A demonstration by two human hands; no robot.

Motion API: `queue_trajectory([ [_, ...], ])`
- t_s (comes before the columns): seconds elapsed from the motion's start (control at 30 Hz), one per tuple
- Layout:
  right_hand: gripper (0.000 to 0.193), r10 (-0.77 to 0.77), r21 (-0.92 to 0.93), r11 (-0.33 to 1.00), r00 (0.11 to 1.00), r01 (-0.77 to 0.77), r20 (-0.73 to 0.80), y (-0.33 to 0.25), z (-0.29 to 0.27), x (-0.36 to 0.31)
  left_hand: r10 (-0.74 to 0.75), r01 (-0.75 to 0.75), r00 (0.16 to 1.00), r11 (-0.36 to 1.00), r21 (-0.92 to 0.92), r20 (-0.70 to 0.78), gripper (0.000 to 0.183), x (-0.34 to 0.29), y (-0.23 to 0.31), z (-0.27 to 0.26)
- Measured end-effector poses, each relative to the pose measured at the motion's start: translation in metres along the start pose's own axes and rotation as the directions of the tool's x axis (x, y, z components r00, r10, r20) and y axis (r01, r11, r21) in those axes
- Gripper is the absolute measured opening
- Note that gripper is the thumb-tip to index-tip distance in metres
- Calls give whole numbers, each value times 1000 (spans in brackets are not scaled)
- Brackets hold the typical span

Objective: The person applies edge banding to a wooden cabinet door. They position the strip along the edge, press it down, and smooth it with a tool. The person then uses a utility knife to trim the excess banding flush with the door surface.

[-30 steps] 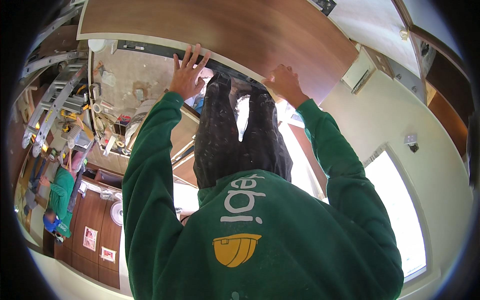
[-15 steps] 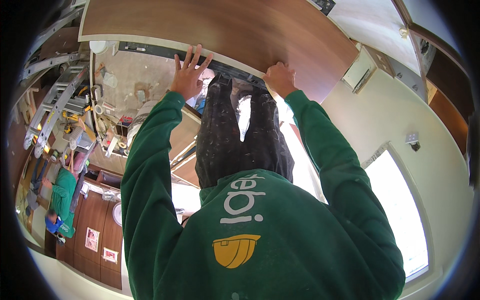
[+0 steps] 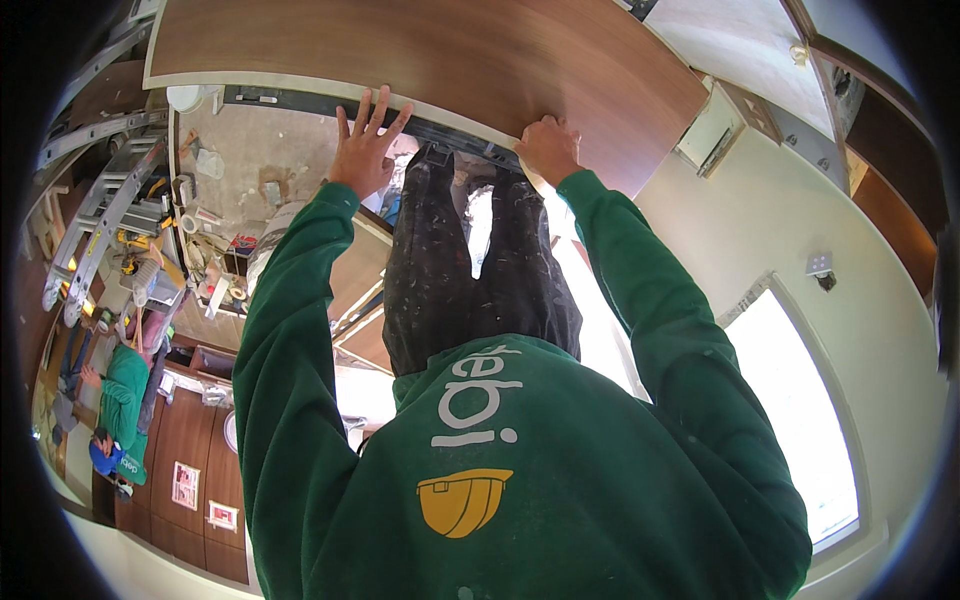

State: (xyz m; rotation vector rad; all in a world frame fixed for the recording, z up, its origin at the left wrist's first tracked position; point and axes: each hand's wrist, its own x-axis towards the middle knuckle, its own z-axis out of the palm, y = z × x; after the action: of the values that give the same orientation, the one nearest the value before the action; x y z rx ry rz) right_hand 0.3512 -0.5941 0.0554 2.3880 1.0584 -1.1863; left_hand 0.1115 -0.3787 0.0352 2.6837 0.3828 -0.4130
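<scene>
A large brown wood-grain panel (image 3: 430, 50) with a pale front edge spans the top of the view. On that edge rests my left hand (image 3: 362, 150), its fingers stretched out and spread. My right hand (image 3: 550, 148) has its fingers curled over the same edge, farther to the right; its fingertips are partly hidden. Just below the panel edge runs a long dark strip (image 3: 300, 106), which passes behind my left hand.
Aluminium ladders (image 3: 100, 220) stand at the left beside a clutter of tools and tape rolls (image 3: 215, 285). A co-worker in a green top (image 3: 125, 395) is at the lower left. A pale wall (image 3: 740, 230) with a bright window opening (image 3: 795, 400) is at the right.
The whole view has shifted slightly, so most things sit a little farther left. Both hands keep their places on the panel edge.
</scene>
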Motion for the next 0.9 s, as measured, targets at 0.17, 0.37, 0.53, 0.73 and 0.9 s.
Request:
queue_trajectory([
  [0.17, 39, 13, 8, 1000, 1000, -13, 8, -1, -3, 0, 0, 0, 1000, 1000, -5, -8, 110, 0, 1, -2],
  [0.37, 39, 26, -12, 1000, 1000, -26, 5, -3, -1, 2, 8, -10, 998, 999, -41, -57, 109, 0, 1, 2],
  [0.53, 38, 31, -31, 999, 999, -31, 9, -4, -1, 3, 8, -11, 998, 999, -44, -67, 108, 0, 1, 3],
  [0.73, 39, 49, -28, 998, 999, -48, 20, -4, 1, 5, 3, -7, 998, 999, -52, -64, 108, -1, 1, 3],
  [0.9, 39, 57, -27, 998, 998, -57, 24, -6, -1, 3, 1, -4, 998, 999, -44, -69, 108, -1, 4, 2],
])
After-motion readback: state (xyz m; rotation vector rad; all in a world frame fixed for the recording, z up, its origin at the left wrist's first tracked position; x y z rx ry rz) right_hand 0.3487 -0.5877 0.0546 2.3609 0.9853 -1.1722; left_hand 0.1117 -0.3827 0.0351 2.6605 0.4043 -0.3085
